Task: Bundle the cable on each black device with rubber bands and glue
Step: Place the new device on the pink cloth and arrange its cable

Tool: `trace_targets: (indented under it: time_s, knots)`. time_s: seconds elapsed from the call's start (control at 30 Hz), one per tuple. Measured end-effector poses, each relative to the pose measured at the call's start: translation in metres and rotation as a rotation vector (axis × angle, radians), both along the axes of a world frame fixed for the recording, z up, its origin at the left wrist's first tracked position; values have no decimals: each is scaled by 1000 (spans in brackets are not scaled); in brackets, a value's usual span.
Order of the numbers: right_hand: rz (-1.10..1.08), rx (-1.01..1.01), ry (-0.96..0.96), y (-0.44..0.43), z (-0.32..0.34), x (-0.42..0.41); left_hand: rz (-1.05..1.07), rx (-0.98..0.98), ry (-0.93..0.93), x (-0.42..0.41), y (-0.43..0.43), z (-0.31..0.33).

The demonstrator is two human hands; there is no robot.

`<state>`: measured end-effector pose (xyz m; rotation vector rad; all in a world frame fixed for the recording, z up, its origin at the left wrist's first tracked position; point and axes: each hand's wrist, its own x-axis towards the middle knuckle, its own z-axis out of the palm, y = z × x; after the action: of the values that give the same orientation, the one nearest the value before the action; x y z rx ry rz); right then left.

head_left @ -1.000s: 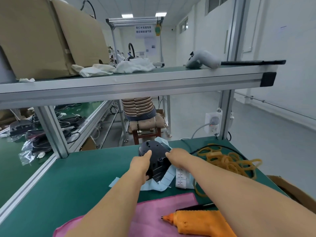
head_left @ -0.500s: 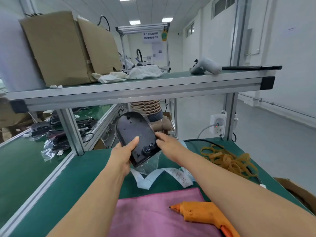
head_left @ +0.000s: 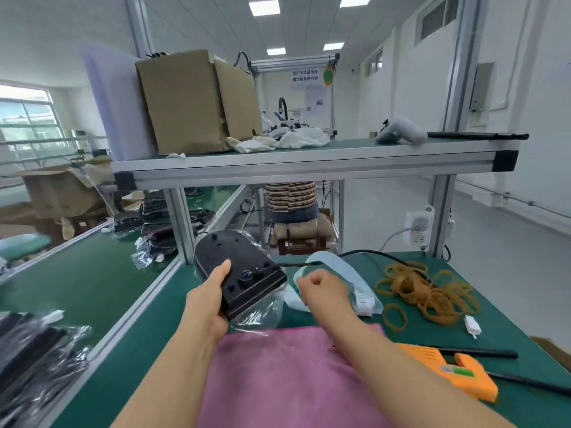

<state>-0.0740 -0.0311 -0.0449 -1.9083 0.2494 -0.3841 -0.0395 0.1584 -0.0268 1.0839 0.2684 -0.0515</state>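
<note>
Left hand (head_left: 206, 307) grips the black device (head_left: 239, 267) at its squared near end, thumb on top, fingers underneath. The device is held off the surface (head_left: 506, 316), tilted, its flat face with small holes toward the camera. Right hand (head_left: 324, 288) is just at 3 o'clock of the device, fingers curled and blurred; can't tell whether it pinches anything. Hands apart.

Handling, as a judgement:
- **Device:** a hard moulded shell, rounded at the far end. It is probably light, since one hand carries it. The smooth matte plastic may slip, so it is best held by the edges of the squared end.
- **Cable (head_left: 370, 252):** thin, black and flexible. It leaves the device face and runs toward 2 o'clock over the surface. Best taken close to its exit and coiled there.
- **Clear plastic bag (head_left: 261, 312):** hangs crinkled under the device and looks slippery.

A pale blue strip (head_left: 332, 265), flat and floppy, loops at 12 o'clock of the right hand. Rubber bands (head_left: 429, 291) lie in a tan, stretchy, tangled pile at 3 o'clock, with a small white connector (head_left: 472, 324) at 4 o'clock. The orange glue gun (head_left: 448, 372), hard plastic, lies on its side at 5 o'clock. A soft pink cloth (head_left: 293, 381) lies at 6 o'clock under the forearms.
</note>
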Motion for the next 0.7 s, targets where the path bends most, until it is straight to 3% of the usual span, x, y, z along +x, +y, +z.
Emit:
trace_targets:
  time_s: [0.1,0.27,0.5,0.7]
  knots:
    - [114,238,148,6,-18,-22,-62,12,74,-28,9,-14]
    - [92,378,231,4,-29,-43,-171,118,145,-65,6,-34]
    - [86,-20,311,-6,-30,-63,-341,173,176,-89,-11,-45]
    - [99,75,333,-9,-32,-80,-467,232,172,-101,-17,-56]
